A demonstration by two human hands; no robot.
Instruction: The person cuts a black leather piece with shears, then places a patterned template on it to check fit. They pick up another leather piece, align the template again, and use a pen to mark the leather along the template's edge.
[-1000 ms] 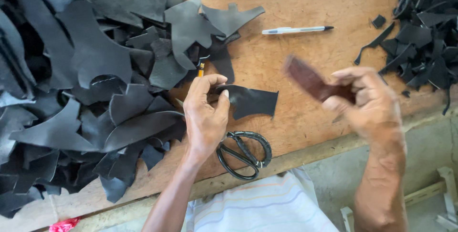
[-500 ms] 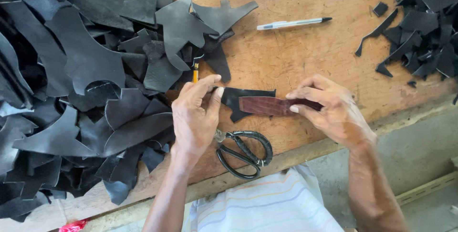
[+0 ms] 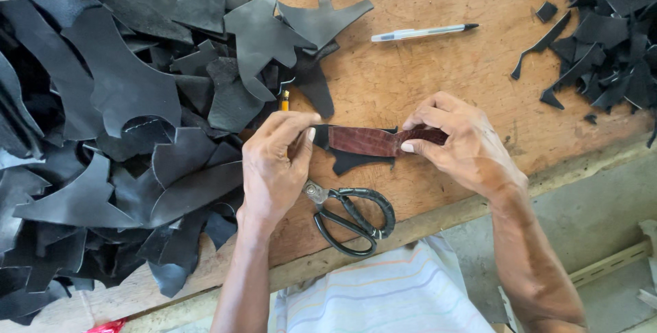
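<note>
Both hands, left hand (image 3: 274,169) and right hand (image 3: 458,145), pinch the reddish-brown leather strip (image 3: 363,141) laid over a small black leather piece (image 3: 349,160), with black scissors (image 3: 352,218) untouched at 6 o'clock and nothing cut yet.

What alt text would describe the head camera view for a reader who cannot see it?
The left hand and the right hand hold a reddish-brown leather strip over a small black leather piece on a wooden table. Black-handled scissors lie below; black leather offcuts are piled left.
</note>
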